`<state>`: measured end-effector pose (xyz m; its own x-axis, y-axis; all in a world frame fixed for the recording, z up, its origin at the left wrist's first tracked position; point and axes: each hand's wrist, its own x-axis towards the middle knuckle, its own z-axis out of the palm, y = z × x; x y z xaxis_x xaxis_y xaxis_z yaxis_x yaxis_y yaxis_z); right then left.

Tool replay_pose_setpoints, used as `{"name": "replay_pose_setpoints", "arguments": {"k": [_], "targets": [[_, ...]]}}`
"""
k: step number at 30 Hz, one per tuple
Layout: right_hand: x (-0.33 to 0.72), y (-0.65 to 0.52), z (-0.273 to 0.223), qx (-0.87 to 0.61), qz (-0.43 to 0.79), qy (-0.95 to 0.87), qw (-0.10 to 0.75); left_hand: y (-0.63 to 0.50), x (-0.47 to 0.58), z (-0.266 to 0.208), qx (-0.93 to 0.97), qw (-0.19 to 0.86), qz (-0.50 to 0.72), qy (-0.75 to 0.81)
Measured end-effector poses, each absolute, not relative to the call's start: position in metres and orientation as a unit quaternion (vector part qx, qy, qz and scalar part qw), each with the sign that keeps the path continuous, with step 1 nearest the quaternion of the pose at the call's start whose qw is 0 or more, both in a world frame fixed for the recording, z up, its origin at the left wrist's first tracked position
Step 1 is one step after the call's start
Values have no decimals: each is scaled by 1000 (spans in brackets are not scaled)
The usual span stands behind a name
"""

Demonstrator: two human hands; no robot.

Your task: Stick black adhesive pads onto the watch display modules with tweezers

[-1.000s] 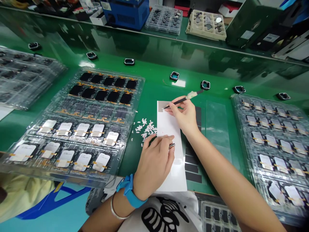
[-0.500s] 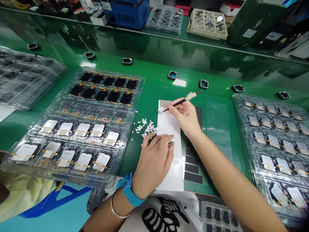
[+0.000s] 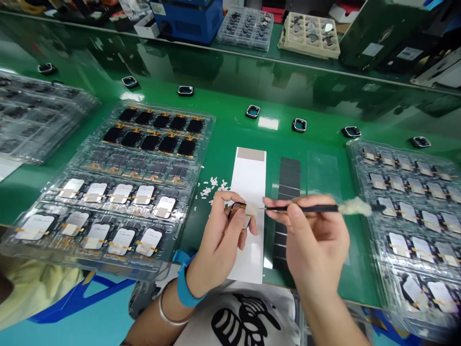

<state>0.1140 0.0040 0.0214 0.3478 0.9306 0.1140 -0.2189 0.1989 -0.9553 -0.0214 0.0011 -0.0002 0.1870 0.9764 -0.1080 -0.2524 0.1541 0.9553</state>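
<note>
A small watch screen with a black edge, a pale back and an orange flex strip is held in my left hand, partly covered by its fingers. My right hand grips black tweezers, whose end is wrapped in whitish material. Their tip points left at the screen and holds a pale, blurred piece; whether it touches the screen I cannot tell. Under my hands lies a long white backing sheet with a grey band at its far end. Small white scraps are scattered left of the sheet.
A clear tray of screens lies left, another tray right. Dark strips and a transparent sheet lie right of the backing sheet. Several watch cases line the back, below a shelf with boxes.
My left hand has turned up from the sheet and now shows the watch screen in its fingers. My right hand has come nearer and right, swinging the tweezers level, away from the grey band.
</note>
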Motion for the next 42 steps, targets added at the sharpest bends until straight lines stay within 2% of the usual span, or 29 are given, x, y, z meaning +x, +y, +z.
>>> {"name": "replay_pose_setpoints", "arguments": {"k": [6,23,36,42], "targets": [[98,-8,4,-445,407,-373,705,0,-19,-4,400,686,504,339],[100,-8,0,-461,415,-370,692,-3,-18,-7,404,679,508,341],[108,-6,1,-397,543,-317,668,0,-21,-4,404,662,498,389],[109,-8,0,-373,558,-328,664,4,-21,0,386,640,498,439]]}}
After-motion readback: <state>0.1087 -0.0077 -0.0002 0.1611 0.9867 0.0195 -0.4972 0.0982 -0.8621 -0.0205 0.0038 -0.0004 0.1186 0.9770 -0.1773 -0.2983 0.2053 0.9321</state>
